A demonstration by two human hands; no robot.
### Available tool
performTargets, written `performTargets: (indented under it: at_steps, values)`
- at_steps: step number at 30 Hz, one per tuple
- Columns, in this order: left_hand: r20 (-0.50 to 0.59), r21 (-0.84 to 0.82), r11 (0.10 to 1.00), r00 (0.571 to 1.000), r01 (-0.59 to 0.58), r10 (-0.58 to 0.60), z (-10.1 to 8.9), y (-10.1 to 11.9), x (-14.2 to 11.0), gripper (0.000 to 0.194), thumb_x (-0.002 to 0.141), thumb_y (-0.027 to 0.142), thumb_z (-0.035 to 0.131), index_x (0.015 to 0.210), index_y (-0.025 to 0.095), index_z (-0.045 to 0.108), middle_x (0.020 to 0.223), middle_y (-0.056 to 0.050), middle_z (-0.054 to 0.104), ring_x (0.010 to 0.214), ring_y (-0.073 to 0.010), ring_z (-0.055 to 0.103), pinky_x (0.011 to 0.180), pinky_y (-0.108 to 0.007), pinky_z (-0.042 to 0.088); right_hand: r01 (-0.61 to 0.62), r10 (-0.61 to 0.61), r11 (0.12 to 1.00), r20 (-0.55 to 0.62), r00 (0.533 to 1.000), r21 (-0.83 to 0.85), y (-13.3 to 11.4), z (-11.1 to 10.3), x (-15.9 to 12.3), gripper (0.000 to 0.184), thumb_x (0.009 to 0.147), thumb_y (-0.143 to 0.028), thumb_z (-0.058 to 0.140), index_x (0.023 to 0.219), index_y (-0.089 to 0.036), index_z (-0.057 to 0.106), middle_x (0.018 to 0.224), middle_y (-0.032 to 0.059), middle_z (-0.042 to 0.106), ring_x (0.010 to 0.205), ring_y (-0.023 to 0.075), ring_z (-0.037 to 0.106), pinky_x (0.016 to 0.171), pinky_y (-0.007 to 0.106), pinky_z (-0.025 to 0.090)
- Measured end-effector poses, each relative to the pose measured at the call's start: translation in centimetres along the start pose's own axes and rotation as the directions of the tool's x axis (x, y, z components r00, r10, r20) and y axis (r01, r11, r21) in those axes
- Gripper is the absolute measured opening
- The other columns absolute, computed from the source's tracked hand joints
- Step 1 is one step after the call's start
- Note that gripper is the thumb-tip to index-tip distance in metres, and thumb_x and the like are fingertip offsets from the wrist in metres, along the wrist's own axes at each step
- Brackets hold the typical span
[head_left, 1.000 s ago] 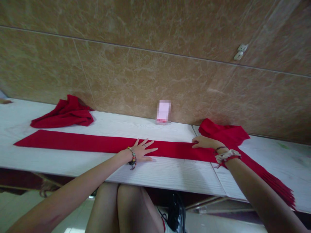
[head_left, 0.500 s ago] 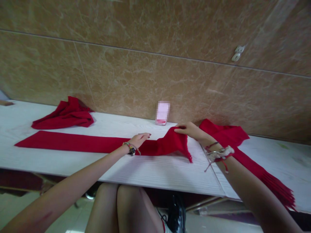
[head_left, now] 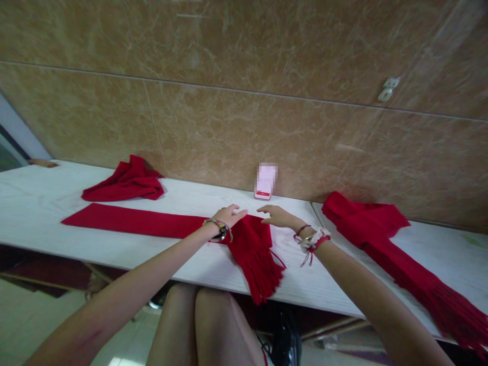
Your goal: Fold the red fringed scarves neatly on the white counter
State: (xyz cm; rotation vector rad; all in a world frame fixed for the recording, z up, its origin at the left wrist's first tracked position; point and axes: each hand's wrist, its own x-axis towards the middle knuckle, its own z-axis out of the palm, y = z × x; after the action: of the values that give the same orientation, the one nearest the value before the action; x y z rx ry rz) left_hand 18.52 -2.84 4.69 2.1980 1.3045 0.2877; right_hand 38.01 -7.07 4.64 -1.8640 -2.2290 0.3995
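A long red scarf (head_left: 137,219) lies flat along the white table, its right end folded over so that the fringe hangs toward the front edge. My left hand (head_left: 230,216) is over the scarf near that fold, fingers apart and holding nothing; I cannot tell whether it touches the cloth. My right hand (head_left: 277,215) hovers just right of the fold, its thumb and fingers parted and nothing between them. Both wrists wear bracelets.
On the right lies a folded red scarf (head_left: 362,223) with its fringe toward the front. A crumpled red cloth (head_left: 127,183) is at the back left. A phone (head_left: 266,181) leans on the brown wall (head_left: 213,132). The white table (head_left: 114,249) has its front edge above my knees.
My right hand has let go of the scarf's end and moved left. That end now lies folded toward the front with its fringe spread. The view has shifted slightly left.
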Motion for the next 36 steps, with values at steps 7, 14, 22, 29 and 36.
performTargets:
  at_steps: [7, 14, 22, 29, 36]
  values:
    - [0.062, 0.233, 0.972, 0.998, 0.007, -0.022, 0.5, 3.0, 1.8, 0.050, 0.061, 0.030, 0.061, 0.108, 0.017, 0.050, 0.104, -0.010, 0.061, 0.091, -0.0233, 0.059, 0.072, -0.028, 0.046, 0.094, -0.100, 0.993, 0.076, 0.992, 0.069, 2.5, 0.9, 0.3, 0.029, 0.076, -0.023, 0.052, 0.104, -0.017, 0.060, 0.110, 0.0053, 0.060, 0.103, 0.0176, 0.052, 0.093, 0.033, 0.037]
    - [0.107, 0.223, 0.972, 0.993, -0.070, 0.048, -3.6, 0.9, 2.4, 0.035, 0.055, 0.019, 0.065, 0.090, 0.022, 0.062, 0.086, 0.001, 0.067, 0.077, -0.0163, 0.062, 0.065, -0.020, 0.046, 0.168, -0.234, 0.924, 0.159, 0.959, 0.345, 2.2, 1.5, 1.0, 0.037, 0.080, -0.038, 0.046, 0.108, -0.016, 0.056, 0.114, 0.0057, 0.057, 0.105, 0.0176, 0.050, 0.093, 0.032, 0.035]
    - [-0.060, 0.169, 0.980, 0.991, -0.106, 0.118, -11.8, -1.6, 0.7, 0.027, 0.067, 0.015, 0.055, 0.092, 0.010, 0.060, 0.089, -0.006, 0.066, 0.084, -0.0163, 0.059, 0.075, -0.025, 0.044, 0.246, -0.298, 0.689, -0.043, 0.954, 0.681, -1.0, 2.2, 2.5, 0.042, 0.071, -0.054, 0.050, 0.080, -0.014, 0.056, 0.077, 0.0014, 0.059, 0.075, 0.0146, 0.054, 0.071, 0.028, 0.042]
    - [-0.090, 0.119, 0.962, 0.962, -0.245, 0.257, -11.8, 2.8, 1.4, 0.025, 0.066, 0.020, 0.057, 0.090, 0.013, 0.062, 0.086, -0.004, 0.066, 0.082, -0.0167, 0.060, 0.076, -0.027, 0.045, 0.208, 0.007, 0.869, -0.431, 0.902, 0.449, 2.1, -3.7, -1.1, 0.045, 0.063, -0.062, 0.050, 0.059, -0.016, 0.053, 0.057, -0.0011, 0.052, 0.055, 0.0119, 0.047, 0.053, 0.025, 0.037]
    - [0.007, -0.106, 0.883, 0.887, -0.458, 0.461, -10.6, 9.5, 2.0, 0.028, 0.068, 0.017, 0.057, 0.096, 0.011, 0.060, 0.088, -0.003, 0.066, 0.079, -0.0132, 0.059, 0.075, -0.025, 0.045, -0.029, 0.106, 0.992, -0.664, 0.741, 0.126, 3.3, -14.6, -10.1, 0.038, 0.064, -0.056, 0.054, 0.062, -0.018, 0.055, 0.056, 0.0011, 0.056, 0.052, 0.0131, 0.048, 0.047, 0.024, 0.035]
